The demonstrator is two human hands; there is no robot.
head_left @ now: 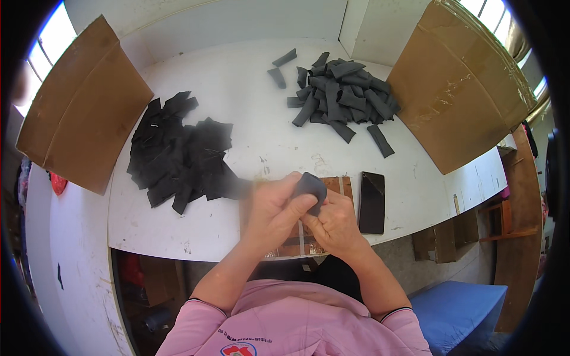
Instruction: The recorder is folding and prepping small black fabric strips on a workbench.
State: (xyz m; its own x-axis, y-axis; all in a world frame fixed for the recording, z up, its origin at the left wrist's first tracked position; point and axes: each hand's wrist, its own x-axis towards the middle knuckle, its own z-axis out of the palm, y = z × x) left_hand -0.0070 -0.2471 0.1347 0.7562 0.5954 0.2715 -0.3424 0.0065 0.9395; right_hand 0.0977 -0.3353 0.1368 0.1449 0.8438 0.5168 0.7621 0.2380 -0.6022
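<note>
Both of my hands meet over the front of the white table, gripping one dark grey fabric tube (311,186). My left hand (274,204) is closed on it, its thumb pressed along the near side. The fingers of my right hand (334,221) pinch the tube's lower right side, partly hidden. Beneath my hands lies a brown taped cardboard piece (347,185). To the left spreads a heap of flat black fabric pieces (181,154). Rolled grey fabric tubes (344,89) are piled at the far right, with a few lying loose around them.
A black phone (372,204) lies right of my hands. Tall cardboard panels stand at the left (83,107) and the right (460,83) of the white table (249,118). A blue covered stool or box (460,308) is at the lower right.
</note>
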